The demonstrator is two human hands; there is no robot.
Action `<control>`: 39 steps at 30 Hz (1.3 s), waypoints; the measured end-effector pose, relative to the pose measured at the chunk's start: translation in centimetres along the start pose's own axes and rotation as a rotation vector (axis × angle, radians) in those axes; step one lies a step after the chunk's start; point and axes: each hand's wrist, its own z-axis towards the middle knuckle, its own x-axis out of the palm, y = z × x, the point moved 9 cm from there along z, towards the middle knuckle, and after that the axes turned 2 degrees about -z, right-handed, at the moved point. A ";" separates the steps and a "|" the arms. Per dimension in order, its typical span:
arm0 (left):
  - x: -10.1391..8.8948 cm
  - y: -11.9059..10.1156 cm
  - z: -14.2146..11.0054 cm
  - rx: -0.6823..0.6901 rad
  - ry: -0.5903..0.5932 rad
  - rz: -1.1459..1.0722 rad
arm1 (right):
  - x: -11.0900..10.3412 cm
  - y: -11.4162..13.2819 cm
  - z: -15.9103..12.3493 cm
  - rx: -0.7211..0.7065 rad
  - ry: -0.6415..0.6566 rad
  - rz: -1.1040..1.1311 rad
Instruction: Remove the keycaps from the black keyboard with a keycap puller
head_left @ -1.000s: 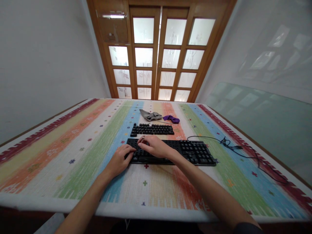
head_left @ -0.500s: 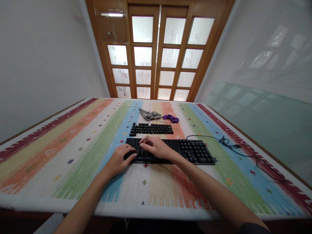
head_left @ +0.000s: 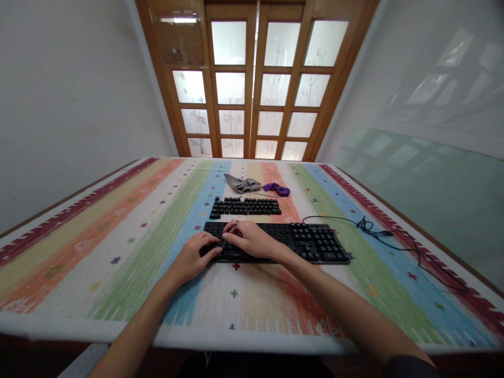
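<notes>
A black keyboard (head_left: 311,242) lies across the middle of the striped tablecloth (head_left: 118,247). My left hand (head_left: 192,257) rests on the keyboard's left end with its fingers curled over the edge, holding it. My right hand (head_left: 252,239) lies over the left half of the keys. Its fingertips are pinched on a small metal tool (head_left: 236,224) that points down at the keys. Just beyond the keyboard sits a black block of loose keycaps (head_left: 246,206), laid out in rows.
A grey cloth (head_left: 242,183) and a purple cloth (head_left: 276,188) lie behind the keycaps. The keyboard's black cable (head_left: 394,236) loops off to the right, towards the table edge. A glass pane (head_left: 433,189) leans on the right wall. A wooden glazed door (head_left: 255,79) stands behind.
Both hands stay on the keyboard's left part. The right hand's pinched fingers with the metal tool have shifted slightly over the keys, and the view has tilted a little.
</notes>
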 end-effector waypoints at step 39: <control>0.2 -0.4 -0.3 0.001 0.058 0.026 | 0.7 0.2 1.7 0.018 -0.032 -0.067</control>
